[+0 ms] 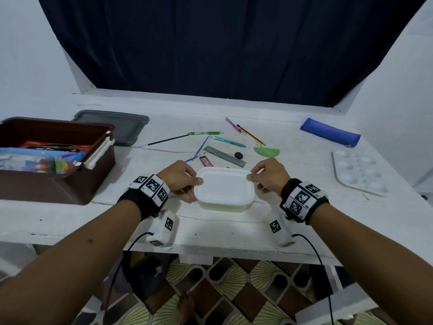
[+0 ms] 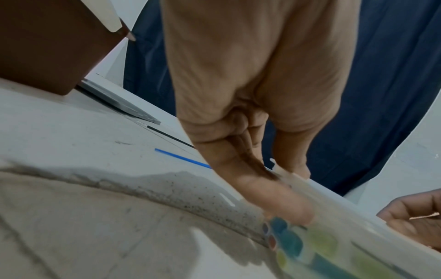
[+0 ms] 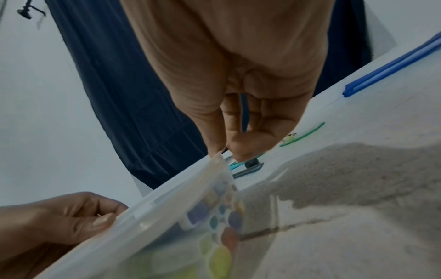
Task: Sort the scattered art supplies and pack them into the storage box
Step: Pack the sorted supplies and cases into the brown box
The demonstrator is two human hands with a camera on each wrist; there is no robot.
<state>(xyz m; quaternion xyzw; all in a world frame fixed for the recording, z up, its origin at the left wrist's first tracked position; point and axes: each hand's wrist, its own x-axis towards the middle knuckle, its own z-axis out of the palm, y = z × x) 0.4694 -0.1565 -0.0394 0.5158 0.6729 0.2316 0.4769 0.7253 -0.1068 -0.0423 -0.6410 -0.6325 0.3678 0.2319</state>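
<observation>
A white translucent lidded container (image 1: 225,188) sits on the white table near its front edge. Coloured paint pots show through its wall (image 2: 346,236) (image 3: 167,226). My left hand (image 1: 192,184) grips its left end, thumb on the lid and fingers down the side (image 2: 281,179). At the right end, my right hand (image 1: 255,181) pinches the rim (image 3: 224,151). The brown storage box (image 1: 46,188) stands open at the far left with colourful packs inside.
The box's grey lid (image 1: 112,125) lies behind it. Beyond the container are scattered pens, brushes, a pencil (image 1: 250,134), a grey ruler (image 1: 223,156), a black eraser (image 1: 238,155) and a green protractor (image 1: 267,151). On the right lie a blue pencil case (image 1: 330,132) and a white palette (image 1: 358,172).
</observation>
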